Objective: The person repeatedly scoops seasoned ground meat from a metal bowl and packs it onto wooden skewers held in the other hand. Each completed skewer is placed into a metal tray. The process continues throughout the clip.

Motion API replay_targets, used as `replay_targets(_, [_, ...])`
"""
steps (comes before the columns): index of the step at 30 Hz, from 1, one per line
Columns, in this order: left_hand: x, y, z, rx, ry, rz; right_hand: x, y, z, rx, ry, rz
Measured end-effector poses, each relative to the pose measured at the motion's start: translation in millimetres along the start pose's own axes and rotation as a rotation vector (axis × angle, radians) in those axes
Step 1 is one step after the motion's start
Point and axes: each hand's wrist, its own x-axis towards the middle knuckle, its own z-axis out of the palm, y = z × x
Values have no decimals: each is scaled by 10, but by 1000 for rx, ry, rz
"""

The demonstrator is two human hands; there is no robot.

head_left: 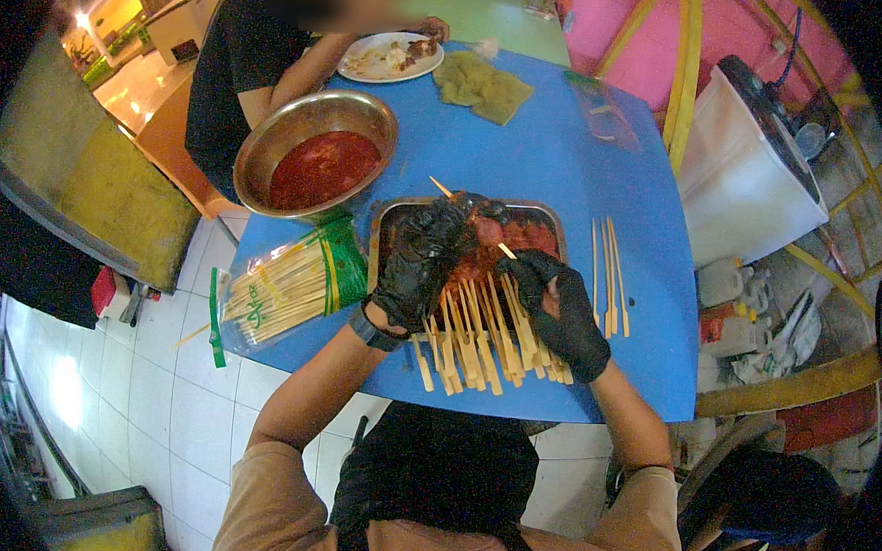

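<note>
My left hand (415,267), in a black glove, grips a skewered piece of red-marinated meat (487,230) above a metal tray (561,223). The skewer's pointed tip sticks out beyond my left fingers. My right hand (570,316), gloved too, has its fingers at the skewer's blunt end, beside that meat. Below both hands, many bamboo skewers (475,345) lie side by side with their flat handles over the tray's near edge. Their far ends run into red meat, partly hidden by my hands. More marinated meat (529,239) shows at the tray's far right.
Left of the tray lies a plastic pack of skewers (283,286), below a steel bowl (248,168) of red marinade. Several loose skewers (610,277) lie at right. Farther back are a plate (358,68), a cloth (488,87) and a plastic bag (606,116). Another person (231,77) sits across the blue table (544,157).
</note>
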Motion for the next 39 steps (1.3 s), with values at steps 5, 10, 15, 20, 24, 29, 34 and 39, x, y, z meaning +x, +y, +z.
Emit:
replay_targets(5, [-5,-20,-52,586,-139,4,32,10,1,-127,39,-255])
replay_targets(10, [3,76,-48,1071,-129,387,32,-1,-24,-59,13,-73])
replay_targets(15, [-4,135,117,90,-35,-22,15,27,-34,-28,24,-45])
replay_targets(20, [52,201,78,261,-108,-28,16,67,-46,-66,18,-85])
replay_targets(24, [84,194,-4,732,-214,317,-4,53,-110,-189,35,-147])
replay_targets(29, [120,184,-47,6,-126,35,-81,111,-232,-507,191,-303])
replay_targets(34, [161,342,-66,170,-75,112,-61,344,-269,-434,275,-282])
replay_targets(39, [215,629,-68,717,-128,228,-40,489,-292,-447,336,-314])
